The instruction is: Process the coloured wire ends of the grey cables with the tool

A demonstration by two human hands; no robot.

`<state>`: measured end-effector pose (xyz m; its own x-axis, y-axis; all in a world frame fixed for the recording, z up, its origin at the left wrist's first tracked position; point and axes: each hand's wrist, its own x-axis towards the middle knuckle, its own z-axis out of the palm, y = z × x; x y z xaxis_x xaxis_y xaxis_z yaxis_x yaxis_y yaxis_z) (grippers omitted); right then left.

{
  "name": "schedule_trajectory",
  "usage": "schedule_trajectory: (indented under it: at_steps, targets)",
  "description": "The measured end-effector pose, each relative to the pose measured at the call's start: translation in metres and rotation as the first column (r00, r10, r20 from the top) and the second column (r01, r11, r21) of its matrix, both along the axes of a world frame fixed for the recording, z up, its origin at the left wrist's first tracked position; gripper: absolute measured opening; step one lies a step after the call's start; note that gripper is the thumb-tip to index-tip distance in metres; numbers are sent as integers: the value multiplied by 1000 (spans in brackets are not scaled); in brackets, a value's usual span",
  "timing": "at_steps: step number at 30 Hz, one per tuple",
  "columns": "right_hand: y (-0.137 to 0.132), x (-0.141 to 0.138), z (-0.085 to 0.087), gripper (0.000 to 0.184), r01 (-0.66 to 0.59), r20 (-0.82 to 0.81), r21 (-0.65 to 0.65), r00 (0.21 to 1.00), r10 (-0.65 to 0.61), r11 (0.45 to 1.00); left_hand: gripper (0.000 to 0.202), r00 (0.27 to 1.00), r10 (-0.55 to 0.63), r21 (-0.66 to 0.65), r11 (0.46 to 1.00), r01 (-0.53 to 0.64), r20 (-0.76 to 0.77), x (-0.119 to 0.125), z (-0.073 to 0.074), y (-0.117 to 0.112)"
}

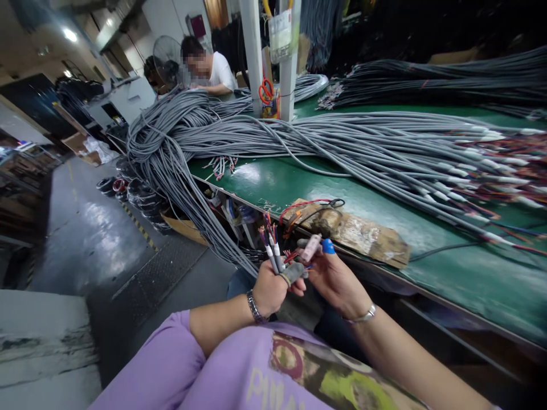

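Several grey cables (278, 263) with white-taped ends and stripped coloured wires (268, 229) stand up out of my left hand (273, 287), which is closed round them. A grey cover sits on its thumb. Close beside it, my right hand (331, 279) is closed, with blue tape round one fingertip and grey covers on others. A small pale pinkish piece (311, 248) shows at its fingertips, too blurred to name. Thin red wires (291, 256) run between the two hands. From my left hand the cables lead back toward the large bundle on the bench.
A long grey cable bundle (239, 134) lies across the green bench (256, 179) and hangs over its edge. A stained cardboard strip (354, 230) lies at the front edge. Orange scissors (265, 91) hang on a post. Another person (220, 71) works behind.
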<state>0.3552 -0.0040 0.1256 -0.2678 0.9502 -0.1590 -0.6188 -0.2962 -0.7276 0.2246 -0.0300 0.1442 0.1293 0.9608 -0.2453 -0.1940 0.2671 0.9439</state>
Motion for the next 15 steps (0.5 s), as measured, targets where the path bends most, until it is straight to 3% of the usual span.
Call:
schedule_trajectory:
  at_steps: [3,8,12,15]
  targets:
    - [-4,6,-5,42,-11,-73,-69,997,6,998,49,1000,-10,3,1000,10,-3,-4,-3,-3]
    - [-12,19,-8,37,-255,85,-93,961,263,962,47,994,-92,17,995,93,-50,-14,-13,-9]
    - [-12,21,-1,34,-259,294,25,925,241,966,49,981,-157,1,987,159,-114,-19,-18,-10]
    - [-12,19,6,32,-339,381,97,881,280,936,49,944,-307,-29,952,306,-124,-20,-14,-9]
